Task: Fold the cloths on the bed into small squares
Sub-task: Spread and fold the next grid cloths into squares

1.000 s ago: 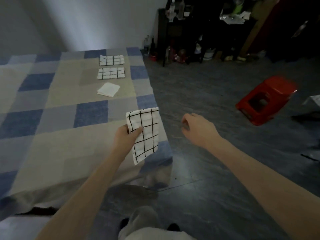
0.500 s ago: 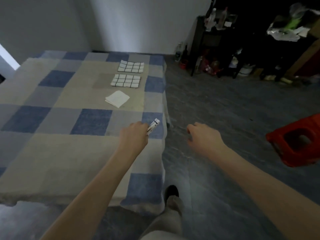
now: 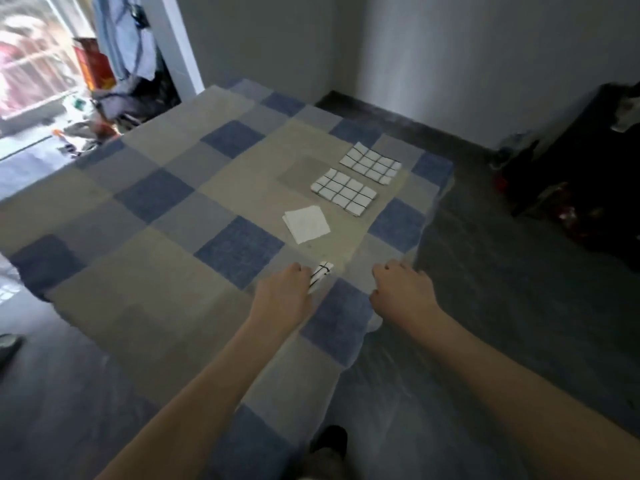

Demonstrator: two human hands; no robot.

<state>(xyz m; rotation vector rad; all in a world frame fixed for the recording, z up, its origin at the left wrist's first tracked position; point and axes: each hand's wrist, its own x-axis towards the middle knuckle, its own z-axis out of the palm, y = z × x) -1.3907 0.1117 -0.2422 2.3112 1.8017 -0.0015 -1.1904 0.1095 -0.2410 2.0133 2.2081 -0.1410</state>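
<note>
My left hand [image 3: 282,294] grips a folded white cloth with black grid lines [image 3: 320,275], seen edge-on above the bed's near right part. My right hand [image 3: 401,289] hovers beside it with loosely curled fingers and holds nothing. Farther along the bed [image 3: 138,237] lie a plain white folded square [image 3: 306,223] and two folded grid cloths [image 3: 343,192] [image 3: 370,162] in a row near the right edge.
The bed has a blue, grey and beige checked cover. Dark floor [image 3: 485,306] runs along its right side. A black shelf unit with clutter [image 3: 588,174] stands at the far right. A doorway with hanging clothes [image 3: 121,39] is at the far left.
The view swung left and moved over the bed. My left hand turned the grid cloth from hanging flat-on to edge-on and carried it toward the row of folded cloths. My right hand stayed empty.
</note>
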